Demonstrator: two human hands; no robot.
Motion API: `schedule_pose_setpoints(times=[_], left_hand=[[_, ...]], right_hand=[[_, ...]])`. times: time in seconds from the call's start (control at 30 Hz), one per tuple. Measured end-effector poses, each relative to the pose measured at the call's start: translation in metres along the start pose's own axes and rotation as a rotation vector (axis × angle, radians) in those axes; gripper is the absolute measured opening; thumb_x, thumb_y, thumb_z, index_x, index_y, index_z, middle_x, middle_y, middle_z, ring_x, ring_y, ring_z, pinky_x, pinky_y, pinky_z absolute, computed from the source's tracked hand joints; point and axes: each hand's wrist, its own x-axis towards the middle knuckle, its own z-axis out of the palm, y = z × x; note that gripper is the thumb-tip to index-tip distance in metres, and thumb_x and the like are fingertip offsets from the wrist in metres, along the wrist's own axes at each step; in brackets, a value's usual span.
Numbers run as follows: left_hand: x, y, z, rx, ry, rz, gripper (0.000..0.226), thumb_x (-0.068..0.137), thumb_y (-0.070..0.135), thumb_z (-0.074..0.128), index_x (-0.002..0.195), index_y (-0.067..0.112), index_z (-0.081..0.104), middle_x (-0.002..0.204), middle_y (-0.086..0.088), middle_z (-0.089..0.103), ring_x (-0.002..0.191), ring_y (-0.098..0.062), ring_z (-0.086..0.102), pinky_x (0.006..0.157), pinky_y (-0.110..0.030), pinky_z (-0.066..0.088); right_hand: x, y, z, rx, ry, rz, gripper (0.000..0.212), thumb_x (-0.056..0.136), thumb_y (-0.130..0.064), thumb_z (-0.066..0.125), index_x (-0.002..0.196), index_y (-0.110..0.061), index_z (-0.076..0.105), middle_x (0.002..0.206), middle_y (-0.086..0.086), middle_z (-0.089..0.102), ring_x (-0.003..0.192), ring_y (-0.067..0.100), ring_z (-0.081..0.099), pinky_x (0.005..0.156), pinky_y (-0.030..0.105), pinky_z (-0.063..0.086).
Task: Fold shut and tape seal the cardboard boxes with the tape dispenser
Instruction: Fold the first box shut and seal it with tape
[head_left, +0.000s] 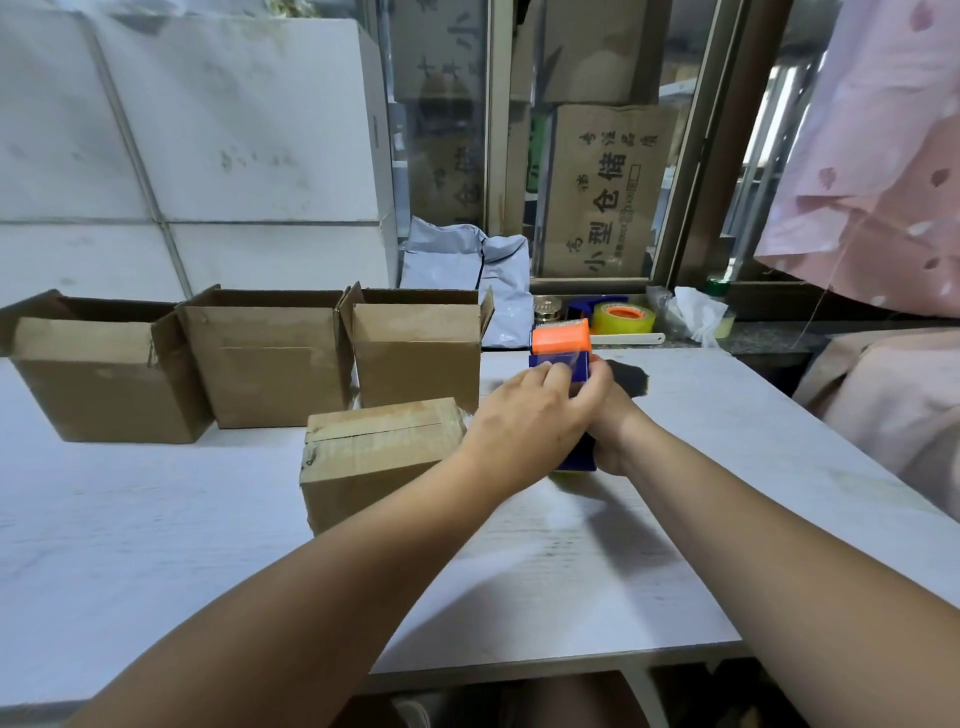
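The right hand (615, 436) grips the blue tape dispenser (561, 340) (orange top) above the bench (156, 545), while the left hand (524, 415) pinches its clear tape end. A closed cardboard box (374, 452) sits just left of them, with three open boxes (270, 358) behind it

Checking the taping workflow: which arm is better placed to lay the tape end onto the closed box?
Left. The left grip pinches the tape end, with the closed box beside it; the right grip holds the tape dispenser.
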Motion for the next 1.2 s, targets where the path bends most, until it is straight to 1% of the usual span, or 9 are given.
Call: schedule_pose_setpoints(times=[0.1, 0.2, 0.27, 0.37, 0.57, 0.7, 0.8, 1.0, 1.2], left_hand=[[-0.003, 0.005, -0.001, 0.002, -0.049, -0.009, 0.070, 0.058, 0.010, 0.077, 0.118, 0.010, 0.040, 0.069, -0.008, 0.059, 0.054, -0.023, 0.060, 0.042, -0.027, 0.045], [-0.001, 0.009, -0.006, 0.001, -0.115, -0.065, 0.070, 0.056, 0.016, 0.081, 0.120, 0.014, 0.056, 0.071, -0.004, 0.056, 0.054, -0.019, 0.059, 0.042, -0.026, 0.040], [0.002, 0.012, -0.012, -0.058, -0.203, -0.131, 0.067, 0.076, 0.011, 0.068, 0.137, 0.015, 0.042, 0.092, -0.008, 0.055, 0.079, -0.024, 0.062, 0.057, -0.030, 0.043], [0.001, 0.010, -0.005, -0.157, -0.222, -0.203, 0.068, 0.090, 0.006, 0.050, 0.147, 0.017, 0.015, 0.118, -0.011, 0.043, 0.110, -0.028, 0.049, 0.083, -0.036, 0.045], [-0.004, 0.014, 0.004, -0.166, -0.257, -0.131, 0.071, 0.092, 0.008, 0.045, 0.151, 0.011, 0.006, 0.133, -0.016, 0.036, 0.125, -0.031, 0.038, 0.100, -0.038, 0.038], [-0.008, 0.018, 0.011, -0.248, -0.258, -0.147, 0.065, 0.092, 0.007, 0.041, 0.150, 0.009, 0.012, 0.141, -0.019, 0.030, 0.135, -0.033, 0.027, 0.107, -0.039, 0.032], [-0.015, 0.020, 0.020, -0.313, -0.209, -0.149, 0.062, 0.090, 0.004, 0.043, 0.148, 0.007, 0.020, 0.147, -0.021, 0.028, 0.141, -0.035, 0.023, 0.112, -0.043, 0.030], [-0.020, 0.020, 0.031, -0.378, -0.226, -0.182, 0.063, 0.092, 0.002, 0.043, 0.150, 0.010, 0.019, 0.154, -0.018, 0.019, 0.145, -0.032, 0.011, 0.117, -0.043, 0.020], [-0.028, 0.020, 0.035, -0.435, -0.254, -0.218, 0.072, 0.089, 0.003, 0.048, 0.152, 0.016, 0.016, 0.159, -0.013, 0.001, 0.144, -0.031, 0.013, 0.106, -0.043, 0.038]], right_hand=[[-0.003, -0.004, -0.003, 0.043, -0.078, 0.022, 0.043, 0.088, -0.036, 0.052, 0.131, -0.035, 0.044, 0.110, 0.012, 0.067, 0.087, 0.031, 0.068, 0.059, 0.036, 0.055], [-0.001, -0.003, -0.005, 0.189, -0.086, 0.091, 0.027, 0.090, -0.032, 0.046, 0.114, -0.023, 0.056, 0.102, 0.011, 0.065, 0.085, 0.030, 0.064, 0.065, 0.034, 0.053], [-0.001, -0.001, -0.006, 0.250, -0.076, 0.133, 0.019, 0.086, -0.031, 0.045, 0.091, -0.019, 0.059, 0.096, 0.009, 0.061, 0.086, 0.028, 0.060, 0.069, 0.030, 0.048], [-0.008, -0.007, -0.009, 0.278, -0.118, 0.157, 0.029, 0.088, -0.035, 0.044, 0.082, -0.019, 0.068, 0.080, 0.004, 0.069, 0.073, 0.021, 0.066, 0.061, 0.025, 0.050], [-0.002, -0.007, -0.013, 0.270, -0.131, 0.174, 0.055, 0.079, -0.069, 0.055, 0.099, -0.021, 0.073, 0.096, 0.002, 0.074, 0.086, 0.021, 0.071, 0.070, 0.034, 0.053], [-0.005, -0.006, -0.017, 0.298, -0.157, 0.190, 0.044, 0.084, -0.060, 0.056, 0.085, -0.018, 0.070, 0.075, 0.000, 0.073, 0.063, 0.016, 0.071, 0.058, 0.028, 0.052], [-0.005, -0.002, -0.016, 0.339, -0.129, 0.168, 0.029, 0.088, -0.044, 0.061, 0.086, -0.016, 0.066, 0.070, 0.001, 0.071, 0.059, 0.015, 0.070, 0.048, 0.023, 0.054], [-0.006, 0.001, -0.016, 0.375, -0.078, 0.101, 0.016, 0.089, -0.027, 0.063, 0.083, -0.013, 0.068, 0.071, 0.000, 0.072, 0.059, 0.012, 0.069, 0.048, 0.019, 0.052], [0.004, 0.001, -0.012, 0.280, 0.059, 0.020, 0.021, 0.085, -0.027, 0.069, 0.099, -0.011, 0.069, 0.086, 0.005, 0.074, 0.077, 0.017, 0.071, 0.063, 0.027, 0.056]])
